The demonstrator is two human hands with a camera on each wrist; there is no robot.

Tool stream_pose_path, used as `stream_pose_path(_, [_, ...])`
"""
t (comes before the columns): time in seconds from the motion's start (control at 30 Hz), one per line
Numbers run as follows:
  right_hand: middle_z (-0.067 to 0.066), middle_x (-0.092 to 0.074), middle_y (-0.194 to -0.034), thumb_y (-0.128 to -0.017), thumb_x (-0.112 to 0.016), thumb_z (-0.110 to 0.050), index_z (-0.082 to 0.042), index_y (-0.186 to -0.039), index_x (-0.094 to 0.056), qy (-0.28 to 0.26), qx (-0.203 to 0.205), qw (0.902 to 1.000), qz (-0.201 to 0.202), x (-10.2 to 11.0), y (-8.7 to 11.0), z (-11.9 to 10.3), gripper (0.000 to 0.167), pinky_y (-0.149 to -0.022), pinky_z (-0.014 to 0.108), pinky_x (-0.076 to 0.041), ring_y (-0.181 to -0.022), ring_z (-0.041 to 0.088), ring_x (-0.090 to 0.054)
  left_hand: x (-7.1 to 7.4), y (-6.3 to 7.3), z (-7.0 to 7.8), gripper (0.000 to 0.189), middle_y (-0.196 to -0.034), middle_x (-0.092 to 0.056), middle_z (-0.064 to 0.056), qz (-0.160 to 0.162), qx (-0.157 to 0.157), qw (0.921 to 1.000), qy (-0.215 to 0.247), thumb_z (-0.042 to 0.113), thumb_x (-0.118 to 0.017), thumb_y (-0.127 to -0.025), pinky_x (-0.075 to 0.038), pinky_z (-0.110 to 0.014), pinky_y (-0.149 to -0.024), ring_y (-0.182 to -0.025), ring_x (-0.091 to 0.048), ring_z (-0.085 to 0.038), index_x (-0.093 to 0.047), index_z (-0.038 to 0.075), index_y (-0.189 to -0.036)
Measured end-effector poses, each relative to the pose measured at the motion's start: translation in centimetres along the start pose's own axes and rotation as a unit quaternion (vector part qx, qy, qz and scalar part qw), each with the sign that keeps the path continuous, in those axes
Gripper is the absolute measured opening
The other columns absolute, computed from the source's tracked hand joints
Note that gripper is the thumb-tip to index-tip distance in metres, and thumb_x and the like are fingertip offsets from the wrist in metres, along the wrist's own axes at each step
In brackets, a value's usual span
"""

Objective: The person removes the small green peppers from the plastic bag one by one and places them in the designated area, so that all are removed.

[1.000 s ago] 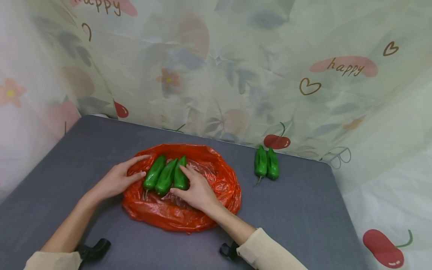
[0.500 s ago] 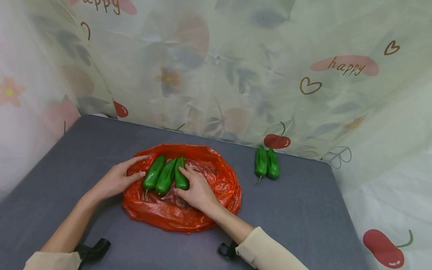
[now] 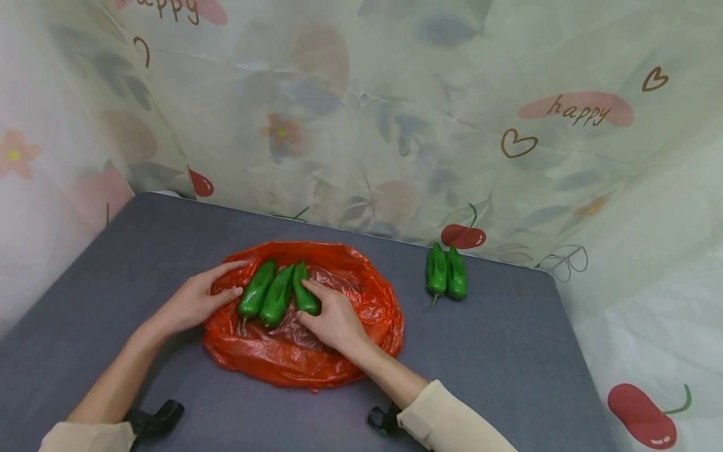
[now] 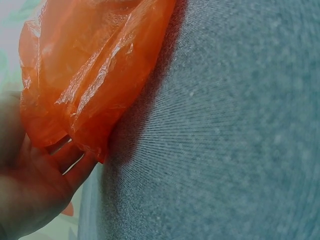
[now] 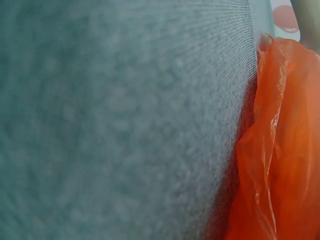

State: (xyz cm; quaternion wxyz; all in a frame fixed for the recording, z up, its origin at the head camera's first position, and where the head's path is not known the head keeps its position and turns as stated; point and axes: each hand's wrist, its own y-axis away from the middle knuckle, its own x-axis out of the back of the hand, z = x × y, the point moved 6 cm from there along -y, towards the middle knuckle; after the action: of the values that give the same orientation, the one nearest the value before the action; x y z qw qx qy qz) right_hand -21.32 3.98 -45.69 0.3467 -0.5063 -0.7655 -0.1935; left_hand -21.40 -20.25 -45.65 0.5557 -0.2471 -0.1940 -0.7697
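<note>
A crinkled red plastic bag (image 3: 294, 370) lies spread on the table in the head view, its rim rolled out round three green peppers. Two of these, a left pepper (image 3: 257, 290) and a middle pepper (image 3: 277, 296), lie side by side. The third pepper (image 3: 305, 294) is pinched between the thumb and fingers of my right hand (image 3: 336, 317). At the bag's left rim my left hand (image 3: 194, 300) rests with thumb and forefinger spread apart. In the left wrist view its fingers (image 4: 75, 167) stretch fairly straight behind the red film. The right wrist view shows mainly tabletop and bag.
Two more green peppers (image 3: 446, 273) stand close together at the table's back right, near the printed curtain (image 3: 361, 125). The dark grey tabletop (image 3: 497, 351) surrounds the bag. Black straps (image 3: 158, 419) sit at both wrists.
My right hand has shifted slightly right, and the third pepper has tilted and moved right with it, widening the gap to the middle pepper. The left hand stays nearly still.
</note>
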Motion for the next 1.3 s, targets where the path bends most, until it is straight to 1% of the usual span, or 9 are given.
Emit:
stream_pose_path(0.13, [0.003,-0.065,-0.128,-0.085,-0.073,-0.016,-0.016,-0.141,-0.057,-0.021,-0.014,0.9995,0.017,0.3,0.0,0.4,0.059,-0.065,0.021,-0.047,-0.079,0.008,-0.058,0.1,0.0,0.1,0.055,-0.129,-0.056,-0.024,0.002,-0.002,1.0000,-0.005,0.028,-0.060,-0.101,-0.049,-0.030,-0.061,-0.064,-0.059,-0.014,-0.042,0.011,-0.151])
stream_pose_path(0.27, [0.005,-0.068,-0.115,-0.083,-0.071,-0.013,-0.018,-0.139,-0.060,-0.047,-0.031,0.9981,0.026,0.5,0.1,0.8,0.057,-0.053,0.020,-0.043,-0.062,0.006,-0.051,0.1,0.0,0.1,0.056,-0.129,-0.056,-0.023,-0.001,0.000,1.0000,0.000,0.028,-0.060,-0.101,-0.049,-0.030,-0.060,-0.060,-0.059,-0.014,-0.042,0.012,-0.151])
stream_pose_path(0.47, [0.006,-0.068,-0.115,-0.082,-0.070,-0.012,-0.019,-0.137,-0.062,-0.071,-0.031,0.9962,0.038,1.2,0.1,1.1,0.056,-0.053,0.021,-0.045,-0.064,0.007,-0.053,0.1,-0.1,0.2,0.056,-0.130,-0.056,-0.023,0.001,-0.003,1.0000,-0.004,0.028,-0.060,-0.101,-0.050,-0.030,-0.062,-0.065,-0.060,-0.014,-0.042,0.012,-0.151])
stream_pose_path(0.67, [0.005,-0.067,-0.122,-0.082,-0.070,-0.013,-0.021,-0.137,-0.063,-0.093,-0.042,0.9940,0.039,1.6,0.4,1.4,0.055,-0.057,0.023,-0.047,-0.071,0.011,-0.055,0.1,-0.1,0.1,0.056,-0.128,-0.055,-0.024,-0.003,0.003,1.0000,0.008,0.028,-0.060,-0.101,-0.050,-0.031,-0.059,-0.056,-0.059,-0.015,-0.041,0.012,-0.151])
stream_pose_path(0.77, [0.005,-0.067,-0.121,-0.083,-0.071,-0.013,-0.022,-0.137,-0.062,-0.102,-0.050,0.9927,0.039,1.8,0.6,1.5,0.056,-0.058,0.024,-0.047,-0.071,0.011,-0.055,0.1,0.0,0.2,0.055,-0.131,-0.055,-0.024,0.001,0.002,1.0000,-0.001,0.029,-0.060,-0.101,-0.049,-0.030,-0.063,-0.065,-0.060,-0.016,-0.042,0.011,-0.151])
stream_pose_path(0.9, [0.006,-0.068,-0.110,-0.084,-0.069,-0.011,-0.023,-0.139,-0.061,-0.129,-0.064,0.9889,0.037,2.1,1.0,1.8,0.057,-0.053,0.024,-0.047,-0.060,0.010,-0.055,0.2,0.1,0.2,0.055,-0.134,-0.053,-0.024,0.006,0.002,0.9999,-0.009,0.029,-0.060,-0.101,-0.049,-0.030,-0.065,-0.079,-0.060,-0.019,-0.043,0.012,-0.150])
stream_pose_path(1.03, [0.008,-0.068,-0.105,-0.084,-0.068,-0.009,-0.022,-0.139,-0.060,-0.157,-0.067,0.9847,0.036,2.6,1.4,1.9,0.057,-0.051,0.025,-0.049,-0.057,0.009,-0.058,0.2,0.1,0.1,0.055,-0.133,-0.053,-0.024,0.002,0.006,1.0000,0.000,0.029,-0.060,-0.101,-0.050,-0.031,-0.061,-0.070,-0.060,-0.018,-0.042,0.013,-0.151])
stream_pose_path(1.2, [0.008,-0.067,-0.116,-0.087,-0.069,-0.010,-0.024,-0.139,-0.060,-0.183,-0.062,0.9804,0.037,3.4,1.9,1.9,0.054,-0.055,0.025,-0.051,-0.062,0.016,-0.062,0.2,0.0,0.1,0.054,-0.129,-0.054,-0.024,-0.001,0.007,0.9999,0.009,0.027,-0.058,-0.102,-0.049,-0.031,-0.059,-0.056,-0.058,-0.015,-0.042,0.013,-0.151])
stream_pose_path(1.3, [0.006,-0.066,-0.120,-0.088,-0.070,-0.011,-0.028,-0.138,-0.060,-0.189,-0.059,0.9793,0.044,3.8,2.1,2.0,0.053,-0.057,0.025,-0.052,-0.065,0.019,-0.063,0.2,-0.1,0.1,0.053,-0.129,-0.055,-0.023,0.000,0.004,1.0000,0.004,0.026,-0.058,-0.102,-0.049,-0.031,-0.060,-0.060,-0.058,-0.015,-0.041,0.013,-0.151])
